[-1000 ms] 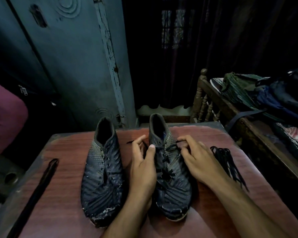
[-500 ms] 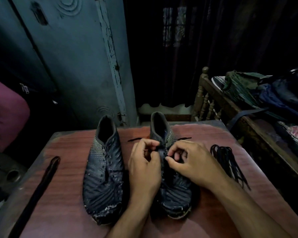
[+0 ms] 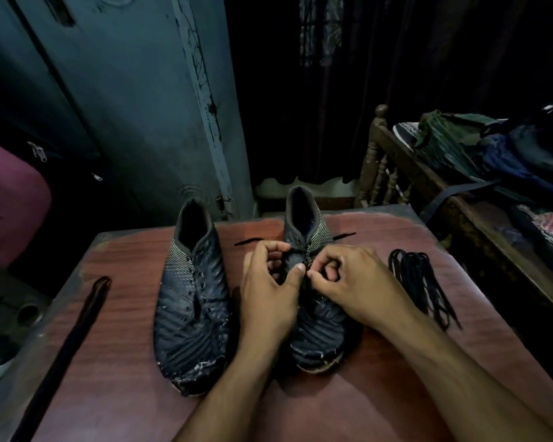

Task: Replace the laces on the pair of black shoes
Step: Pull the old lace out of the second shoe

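Observation:
Two worn black shoes stand side by side on a reddish wooden table (image 3: 380, 393), toes toward me. The left shoe (image 3: 193, 301) has no lace in it. On the right shoe (image 3: 316, 333) both hands work at the upper eyelets. My left hand (image 3: 268, 291) has its fingers curled, pinching the black lace (image 3: 345, 235) at the tongue. Facing it, my right hand (image 3: 351, 282) pinches the same lace between thumb and forefinger. The lace's two ends stick out sideways near the shoe's collar. My hands hide most of the lacing.
A loose bundle of black laces (image 3: 422, 282) lies on the table right of the shoes. A long black lace (image 3: 77, 333) lies stretched along the table's left edge. A wooden bed frame (image 3: 406, 167) with piled clothes stands at the right; a blue door (image 3: 134, 106) behind.
Both hands have moved from the shoe's sides to the middle of the lacing and curled into pinches on the lace. The shoes have stayed in place.

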Demonstrator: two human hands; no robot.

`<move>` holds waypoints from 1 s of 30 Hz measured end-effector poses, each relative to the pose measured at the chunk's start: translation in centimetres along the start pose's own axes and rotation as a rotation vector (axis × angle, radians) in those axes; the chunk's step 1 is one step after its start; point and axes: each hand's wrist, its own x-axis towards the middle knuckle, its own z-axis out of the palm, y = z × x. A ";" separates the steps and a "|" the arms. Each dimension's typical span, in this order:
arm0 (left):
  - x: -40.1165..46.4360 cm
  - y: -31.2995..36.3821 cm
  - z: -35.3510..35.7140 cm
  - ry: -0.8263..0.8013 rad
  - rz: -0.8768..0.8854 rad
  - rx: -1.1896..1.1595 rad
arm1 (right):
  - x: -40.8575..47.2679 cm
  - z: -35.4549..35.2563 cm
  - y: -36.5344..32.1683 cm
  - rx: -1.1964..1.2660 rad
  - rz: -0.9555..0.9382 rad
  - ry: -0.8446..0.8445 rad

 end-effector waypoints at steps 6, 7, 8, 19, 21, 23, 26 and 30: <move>-0.4 0.6 -0.2 -0.033 0.025 0.018 | 0.2 -0.3 0.5 0.145 -0.055 0.112; -0.4 0.8 -0.2 -0.056 0.021 0.027 | 0.3 -0.3 0.7 0.153 -0.062 0.110; -0.5 0.9 -0.3 -0.085 0.019 0.042 | 0.3 -0.2 0.9 0.144 -0.063 0.083; -0.3 1.3 -0.9 -0.312 0.164 0.330 | 0.2 -0.9 0.6 0.016 -0.032 -0.136; -0.3 1.4 -0.9 -0.303 0.164 0.339 | 0.3 -1.3 0.9 0.127 0.017 -0.118; -0.2 1.3 -1.0 -0.284 0.164 0.345 | 0.5 -1.6 1.2 0.221 0.075 -0.083; -0.3 1.2 -1.1 -0.269 0.156 0.357 | 0.6 -1.6 1.5 0.321 0.120 -0.060; -0.4 1.5 -1.1 -0.278 0.151 0.339 | 0.6 -1.6 1.7 0.364 0.102 -0.046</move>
